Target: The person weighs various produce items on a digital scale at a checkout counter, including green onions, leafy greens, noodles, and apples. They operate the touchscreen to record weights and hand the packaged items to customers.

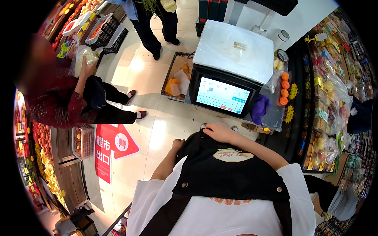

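Observation:
My right hand (220, 132) lies against the front of my black apron (227, 174), at belly height. Its fingers bend over a small dark part of the cloth, and whether they grip it is unclear. At my left side hangs my left hand (178, 144), its fingers curled and partly hidden by the apron. Before me stands a weighing scale with a lit touchscreen (223, 95) and a wide pale top (234, 44). Neither hand touches it. A purple cloth (260, 109) hangs beside the screen, near a row of several orange round fruits (284, 85).
A crate (177, 78) with orange fruit and paper stands left of the scale. One person (59, 103) holds a bagged vegetable (85, 60); another person (147, 20) stands ahead. Produce shelves (44, 165) line the left, packed goods (324, 97) the right. A red sign (116, 147) marks the floor.

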Available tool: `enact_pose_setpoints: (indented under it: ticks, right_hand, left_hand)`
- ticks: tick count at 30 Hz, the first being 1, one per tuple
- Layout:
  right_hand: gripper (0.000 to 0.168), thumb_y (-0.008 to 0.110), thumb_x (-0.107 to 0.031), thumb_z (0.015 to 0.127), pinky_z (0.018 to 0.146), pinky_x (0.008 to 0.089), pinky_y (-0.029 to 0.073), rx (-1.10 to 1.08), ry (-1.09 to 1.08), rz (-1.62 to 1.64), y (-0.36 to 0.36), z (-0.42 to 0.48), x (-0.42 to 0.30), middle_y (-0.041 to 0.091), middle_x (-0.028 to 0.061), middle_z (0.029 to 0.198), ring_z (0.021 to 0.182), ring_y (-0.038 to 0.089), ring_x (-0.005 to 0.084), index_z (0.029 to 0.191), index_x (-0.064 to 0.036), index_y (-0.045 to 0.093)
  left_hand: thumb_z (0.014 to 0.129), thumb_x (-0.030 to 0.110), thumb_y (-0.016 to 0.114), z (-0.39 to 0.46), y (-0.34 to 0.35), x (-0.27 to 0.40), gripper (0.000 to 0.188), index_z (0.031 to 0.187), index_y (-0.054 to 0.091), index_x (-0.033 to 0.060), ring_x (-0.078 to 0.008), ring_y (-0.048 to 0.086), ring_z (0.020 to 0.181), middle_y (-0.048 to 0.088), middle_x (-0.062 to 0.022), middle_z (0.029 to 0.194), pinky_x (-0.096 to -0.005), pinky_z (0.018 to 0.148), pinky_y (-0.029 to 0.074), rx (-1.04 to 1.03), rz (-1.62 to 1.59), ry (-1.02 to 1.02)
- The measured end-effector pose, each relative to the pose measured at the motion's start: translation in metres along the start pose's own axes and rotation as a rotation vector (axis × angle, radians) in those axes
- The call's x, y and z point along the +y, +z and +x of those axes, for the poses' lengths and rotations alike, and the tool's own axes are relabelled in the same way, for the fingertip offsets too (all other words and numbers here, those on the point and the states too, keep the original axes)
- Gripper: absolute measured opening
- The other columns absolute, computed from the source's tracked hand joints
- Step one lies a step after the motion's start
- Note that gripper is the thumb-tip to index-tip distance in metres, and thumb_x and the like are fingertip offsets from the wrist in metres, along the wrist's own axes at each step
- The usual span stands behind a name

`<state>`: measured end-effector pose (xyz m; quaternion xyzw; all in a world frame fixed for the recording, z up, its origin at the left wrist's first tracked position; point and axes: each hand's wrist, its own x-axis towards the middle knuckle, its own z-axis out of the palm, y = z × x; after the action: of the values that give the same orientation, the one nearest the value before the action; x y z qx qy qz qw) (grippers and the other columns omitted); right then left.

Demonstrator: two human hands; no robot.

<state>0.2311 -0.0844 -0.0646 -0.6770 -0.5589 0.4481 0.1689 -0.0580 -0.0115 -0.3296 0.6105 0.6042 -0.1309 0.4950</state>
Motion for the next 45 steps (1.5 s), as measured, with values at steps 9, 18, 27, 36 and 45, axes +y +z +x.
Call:
enact_pose_setpoints:
  ticks: [9, 18, 27, 36, 45]
  right_hand:
    - [0.036, 0.050, -0.035, 0.090, 0.080, 0.0438, 0.047, -0.014, 0.028, 0.007, -0.005, -0.002, -0.003, 0.065, 0.0187, 0.094, 0.090, 0.060, 0.0374, 0.097, -0.003, 0.065]
    - [0.035, 0.050, -0.034, 0.090, 0.079, 0.0430, 0.047, -0.037, 0.038, 0.083, -0.005, 0.000, -0.001, 0.065, 0.0186, 0.095, 0.090, 0.060, 0.0366, 0.097, -0.002, 0.064]
    - [0.034, 0.050, -0.034, 0.090, 0.077, 0.0447, 0.047, -0.004, -0.018, 0.006, 0.001, 0.003, 0.002, 0.065, 0.0185, 0.092, 0.087, 0.061, 0.0377, 0.098, -0.004, 0.064]
    - [0.036, 0.049, -0.034, 0.090, 0.080, 0.0437, 0.047, -0.018, 0.023, 0.047, 0.005, 0.002, -0.001, 0.065, 0.0200, 0.094, 0.089, 0.060, 0.0378, 0.094, -0.001, 0.065]
    - [0.036, 0.048, -0.034, 0.090, 0.077, 0.0446, 0.047, -0.003, -0.004, 0.033, 0.006, -0.003, 0.001, 0.064, 0.0204, 0.091, 0.087, 0.060, 0.0387, 0.095, -0.002, 0.064]
  left_hand:
    - [0.076, 0.038, 0.062, -0.003, -0.002, 0.004, 0.040, 0.084, 0.072, 0.0004, -0.0321, 0.067, 0.082, 0.068, -0.0211, 0.084, -0.0386, 0.078, 0.052, 0.024, 0.028, 0.014]
    - [0.077, 0.039, 0.062, -0.001, -0.004, 0.002, 0.042, 0.087, 0.071, -0.0010, -0.0333, 0.066, 0.083, 0.068, -0.0216, 0.085, -0.0389, 0.078, 0.052, -0.031, 0.021, -0.021]
    - [0.076, 0.039, 0.063, 0.005, -0.003, -0.007, 0.042, 0.087, 0.071, -0.0005, -0.0329, 0.066, 0.084, 0.068, -0.0213, 0.085, -0.0386, 0.079, 0.051, -0.015, 0.009, -0.006]
    - [0.076, 0.039, 0.063, 0.000, -0.005, -0.008, 0.040, 0.081, 0.071, -0.0003, -0.0329, 0.066, 0.079, 0.067, -0.0214, 0.080, -0.0392, 0.075, 0.052, 0.012, 0.035, 0.042]
    - [0.076, 0.040, 0.063, 0.003, -0.002, -0.010, 0.042, 0.080, 0.070, -0.0016, -0.0337, 0.066, 0.079, 0.067, -0.0223, 0.080, -0.0398, 0.075, 0.051, 0.015, 0.025, 0.047]
